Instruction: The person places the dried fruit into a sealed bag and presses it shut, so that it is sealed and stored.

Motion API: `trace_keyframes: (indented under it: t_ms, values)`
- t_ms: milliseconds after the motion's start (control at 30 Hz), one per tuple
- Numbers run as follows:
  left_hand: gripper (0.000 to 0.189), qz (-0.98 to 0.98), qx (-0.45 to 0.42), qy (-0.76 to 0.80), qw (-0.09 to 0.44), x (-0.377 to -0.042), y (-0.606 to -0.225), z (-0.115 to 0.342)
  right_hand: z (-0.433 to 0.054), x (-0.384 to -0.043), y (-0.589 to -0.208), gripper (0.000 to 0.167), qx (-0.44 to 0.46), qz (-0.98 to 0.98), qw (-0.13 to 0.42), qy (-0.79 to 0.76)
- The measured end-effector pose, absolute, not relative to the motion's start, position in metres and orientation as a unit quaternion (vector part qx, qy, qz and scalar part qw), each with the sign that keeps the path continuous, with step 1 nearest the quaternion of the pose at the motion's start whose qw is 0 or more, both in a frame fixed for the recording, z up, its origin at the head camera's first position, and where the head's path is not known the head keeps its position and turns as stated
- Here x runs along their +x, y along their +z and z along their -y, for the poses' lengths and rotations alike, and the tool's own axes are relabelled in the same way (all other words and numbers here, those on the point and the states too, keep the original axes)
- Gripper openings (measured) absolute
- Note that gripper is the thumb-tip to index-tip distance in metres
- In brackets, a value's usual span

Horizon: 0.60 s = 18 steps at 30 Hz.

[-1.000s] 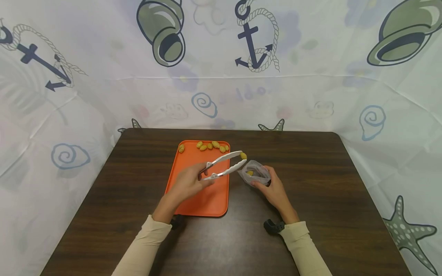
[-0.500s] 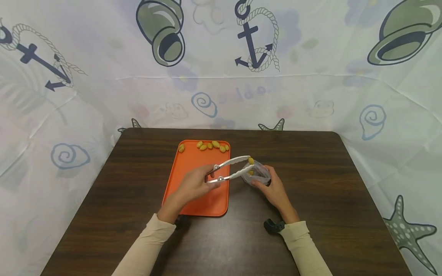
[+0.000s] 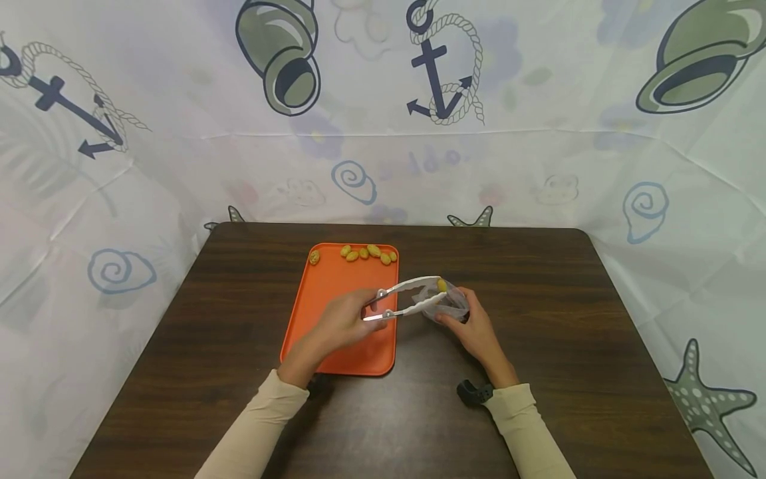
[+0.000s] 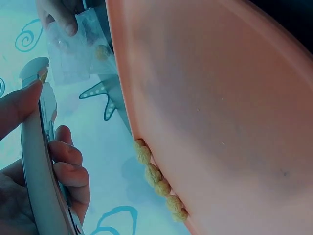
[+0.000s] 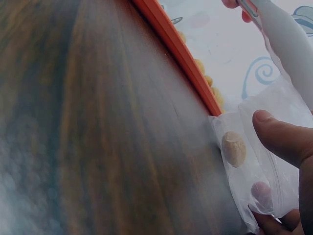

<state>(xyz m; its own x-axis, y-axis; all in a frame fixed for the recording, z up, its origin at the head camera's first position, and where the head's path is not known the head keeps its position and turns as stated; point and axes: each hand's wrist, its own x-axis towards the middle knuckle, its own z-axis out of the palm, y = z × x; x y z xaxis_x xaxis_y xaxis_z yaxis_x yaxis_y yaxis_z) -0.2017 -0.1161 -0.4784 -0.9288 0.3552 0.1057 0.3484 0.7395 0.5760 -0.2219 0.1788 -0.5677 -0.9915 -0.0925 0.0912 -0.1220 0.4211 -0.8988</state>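
My left hand (image 3: 344,322) grips a pair of silver tongs with white tips (image 3: 419,306). Between the tips is a small yellow oval piece (image 3: 442,285) that looks like dried fruit. The tips are at the mouth of a clear plastic bag (image 3: 455,307). My right hand (image 3: 481,336) holds this bag, with the thumb (image 5: 279,134) on its near side. Inside the bag, an oval piece (image 5: 234,149) shows in the right wrist view. Several wrinkled yellow pieces (image 3: 364,253) lie along the far rim of an orange tray (image 3: 335,279).
The tray lies on a dark wood table (image 3: 538,286), left of the bag. One more yellow piece (image 3: 314,257) sits in its far left corner. A patterned white cloth (image 3: 383,173) hangs behind the table and at both sides.
The left hand has moved right and slightly toward me, carrying the tongs and the piece from beside the bag to its mouth. My right hand and the bag have stayed almost still.
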Motion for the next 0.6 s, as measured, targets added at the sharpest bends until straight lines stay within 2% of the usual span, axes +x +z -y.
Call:
trace_keyframes:
  t_ms: [100,333,600]
  values:
    - [0.027,-0.933,0.189,0.305,0.012,-0.201,-0.4771,0.1152,-0.1785,-0.2218,-0.5675,0.069,0.064,0.842,0.013,0.535]
    - [0.046,-0.938,0.173,0.299,0.04,-0.1999,-0.4746,0.1141,-0.1784,-0.2217,-0.5678,0.067,0.069,0.843,0.019,0.534]
    - [0.044,-0.939,0.158,0.304,0.03,-0.1988,-0.4755,0.1174,-0.1782,-0.221,-0.5671,0.067,0.065,0.841,0.012,0.537]
